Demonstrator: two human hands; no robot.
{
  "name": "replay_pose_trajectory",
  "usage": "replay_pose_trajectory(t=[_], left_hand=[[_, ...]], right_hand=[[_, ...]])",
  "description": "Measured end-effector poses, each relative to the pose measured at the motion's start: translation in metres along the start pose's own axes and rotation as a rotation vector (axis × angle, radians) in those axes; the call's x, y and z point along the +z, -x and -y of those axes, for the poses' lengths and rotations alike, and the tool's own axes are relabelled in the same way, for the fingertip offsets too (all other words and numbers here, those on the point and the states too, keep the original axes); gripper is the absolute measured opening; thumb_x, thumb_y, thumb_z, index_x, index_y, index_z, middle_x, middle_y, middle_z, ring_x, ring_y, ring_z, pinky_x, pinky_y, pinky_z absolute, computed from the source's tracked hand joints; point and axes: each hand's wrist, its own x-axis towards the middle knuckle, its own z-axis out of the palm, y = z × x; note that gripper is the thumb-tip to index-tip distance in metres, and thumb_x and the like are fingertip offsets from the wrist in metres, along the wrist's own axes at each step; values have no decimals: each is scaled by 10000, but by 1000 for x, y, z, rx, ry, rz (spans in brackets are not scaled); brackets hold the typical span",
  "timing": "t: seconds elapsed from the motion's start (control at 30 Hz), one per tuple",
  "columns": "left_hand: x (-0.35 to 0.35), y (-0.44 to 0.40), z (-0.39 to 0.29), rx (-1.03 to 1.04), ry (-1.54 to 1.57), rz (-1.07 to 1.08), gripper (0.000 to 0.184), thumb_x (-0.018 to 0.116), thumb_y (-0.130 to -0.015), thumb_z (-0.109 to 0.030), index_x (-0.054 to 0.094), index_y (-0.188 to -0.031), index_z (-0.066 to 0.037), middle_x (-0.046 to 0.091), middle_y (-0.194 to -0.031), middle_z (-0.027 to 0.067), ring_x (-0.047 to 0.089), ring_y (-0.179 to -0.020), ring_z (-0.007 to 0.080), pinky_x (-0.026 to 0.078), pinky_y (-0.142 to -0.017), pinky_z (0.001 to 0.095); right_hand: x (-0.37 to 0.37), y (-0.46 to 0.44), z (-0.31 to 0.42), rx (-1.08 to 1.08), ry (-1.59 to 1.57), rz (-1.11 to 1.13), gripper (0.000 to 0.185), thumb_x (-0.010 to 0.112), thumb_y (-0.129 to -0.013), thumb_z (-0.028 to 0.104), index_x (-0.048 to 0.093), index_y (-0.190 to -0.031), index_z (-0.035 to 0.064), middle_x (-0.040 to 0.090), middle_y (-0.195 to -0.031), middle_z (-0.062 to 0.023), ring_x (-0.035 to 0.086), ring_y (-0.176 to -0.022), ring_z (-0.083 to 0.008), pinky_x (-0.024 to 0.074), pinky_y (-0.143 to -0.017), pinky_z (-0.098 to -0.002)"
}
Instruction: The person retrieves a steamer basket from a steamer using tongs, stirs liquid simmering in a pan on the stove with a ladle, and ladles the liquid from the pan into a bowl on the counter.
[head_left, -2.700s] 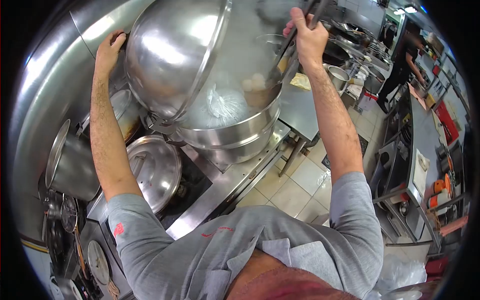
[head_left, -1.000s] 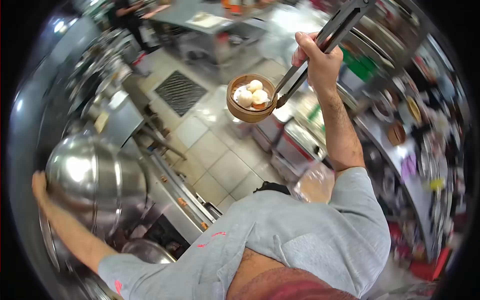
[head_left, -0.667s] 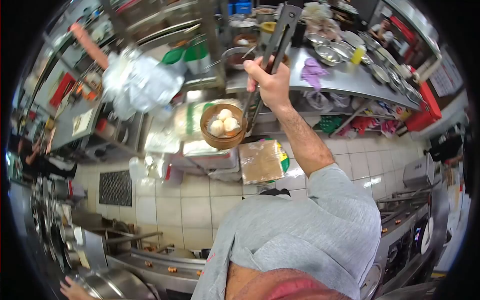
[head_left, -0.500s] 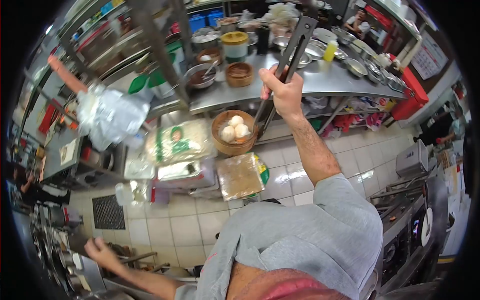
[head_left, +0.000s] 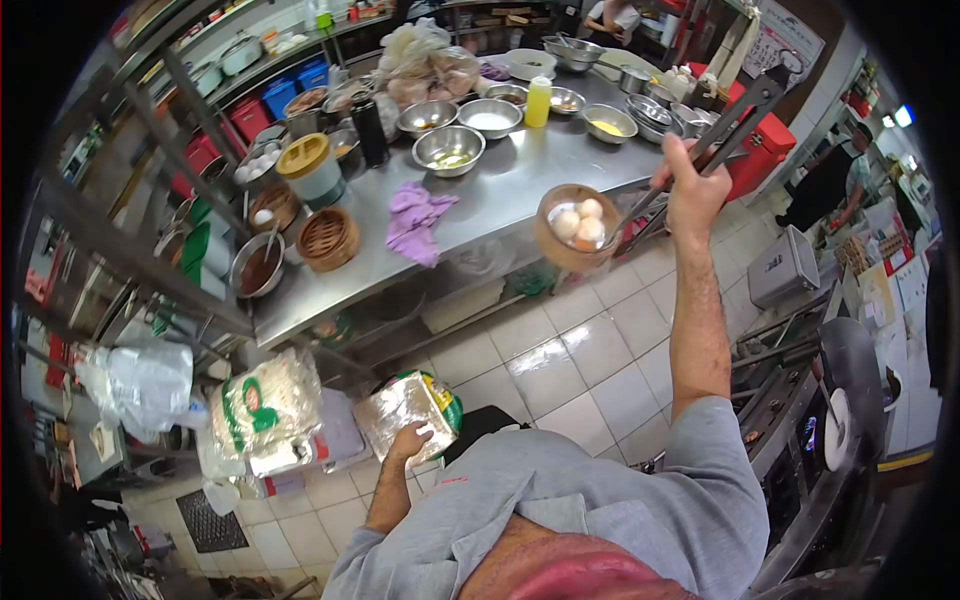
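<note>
My right hand (head_left: pixel 697 195) is wrapped round long metal tongs (head_left: pixel 748 112). The tongs' lower ends meet the side of a round bamboo steamer basket (head_left: pixel 562 252), held in the air in front of the steel table's edge. Inside the basket lie pale round buns (head_left: pixel 566 223), with something orange among them. Low and to the left, my left hand (head_left: pixel 408 442) is over a flat plastic-wrapped package (head_left: pixel 385 405), its fingers loosely extended and nothing visible in them. Whether it touches the package, I cannot tell.
The steel table (head_left: pixel 520 190) carries metal bowls (head_left: pixel 448 150), a yellow squeeze bottle (head_left: pixel 537 102), a purple cloth (head_left: pixel 420 220) and another bamboo steamer (head_left: pixel 327 240). A bagged pack (head_left: pixel 265 405) sits at left. A stove (head_left: pixel 770 480) stands at right; people are in the background.
The view has turned, and the basket on the tongs now hangs farther right, along the table's front. My left hand has come from far lower left to the wrapped package.
</note>
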Motion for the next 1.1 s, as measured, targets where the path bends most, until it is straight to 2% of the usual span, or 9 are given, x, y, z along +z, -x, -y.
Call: replay_pose_trajectory(t=[0.07, 0.17, 0.33, 0.6, 0.7, 0.77, 0.83, 1.0, 1.1], left_hand=[[20, -27, 22, -28, -29, 36, 441, 629, -751, -329, 613, -1059, -14, 618, -1044, 191, 591, -984, 306, 460, -854, 364], [34, -52, 49, -433, 116, 240, 404, 624, -752, -305, 623, -1016, 0, 630, -999, 178, 613, -883, 287, 477, -779, 356], [25, -107, 53, -687, 317, 186, 368, 612, -775, -273, 606, -1041, -18, 626, -973, 140, 614, -808, 257, 474, -661, 355], [-22, -232, -42, -537, 619, -230, 315, 586, -811, -226, 588, -1069, -45, 619, -947, 84, 615, -684, 207, 466, -484, 331], [-29, -264, -66, -509, 779, -219, 358, 602, -799, -261, 582, -1108, -81, 619, -996, 57, 608, -794, 224, 468, -591, 390], [-21, -272, -77, -556, 705, -285, 325, 603, -799, -278, 593, -1068, -96, 618, -985, 57, 604, -704, 202, 459, -551, 368], [1, -269, -67, -597, 724, -338, 208, 606, -776, -216, 649, -928, -81, 615, -784, 55, 611, -601, 196, 435, -423, 294], [95, -233, -117, -945, 896, -543, 149, 607, -773, -198, 627, -832, -63, 623, -779, 53, 610, -655, 220, 465, -509, 368], [155, -222, -164, -1023, 928, -521, 156, 602, -779, -194, 618, -844, -53, 622, -775, 54, 608, -663, 217, 468, -516, 372]], right_hand=[[-10, -35, -15, -41, 36, -39, 160, 649, -791, 117, 542, -721, 21, 524, -520, -20, 502, -420, -99, 381, -409, -231], [-16, -91, -45, -114, 56, -92, 164, 640, -798, 120, 541, -704, 28, 522, -509, -16, 503, -419, -93, 384, -409, -226], [6, -182, -95, -209, 7, -163, 161, 642, -781, 109, 544, -713, 1, 528, -504, -42, 520, -415, -119, 409, -424, -237], [90, -305, -188, -298, 7, -192, 159, 641, -763, 112, 560, -677, 5, 538, -492, -32, 513, -406, -105, 392, -401, -235], [130, -347, -239, -316, -136, -122, 158, 634, -757, 100, 561, -651, 9, 534, -484, -26, 507, -401, -97, 385, -393, -233], [159, -367, -273, -291, -139, -92, 157, 638, -751, 124, 573, -647, 26, 537, -477, -22, 493, -388, -91, 378, -387, -229], [188, -390, -310, -261, -232, 10, 162, 667, -751, 131, 572, -674, 24, 542, -486, -39, 513, -411, -112, 408, -421, -248], [277, -439, -405, -164, -389, 105, 177, 634, -787, 103, 557, -661, 7, 522, -471, -40, 498, -391, -118, 394, -392, -244], [324, -468, -447, -115, -421, 167, 219, 629, -784, 128, 553, -615, 11, 525, -455, -35, 497, -388, -108, 392, -392, -246]])
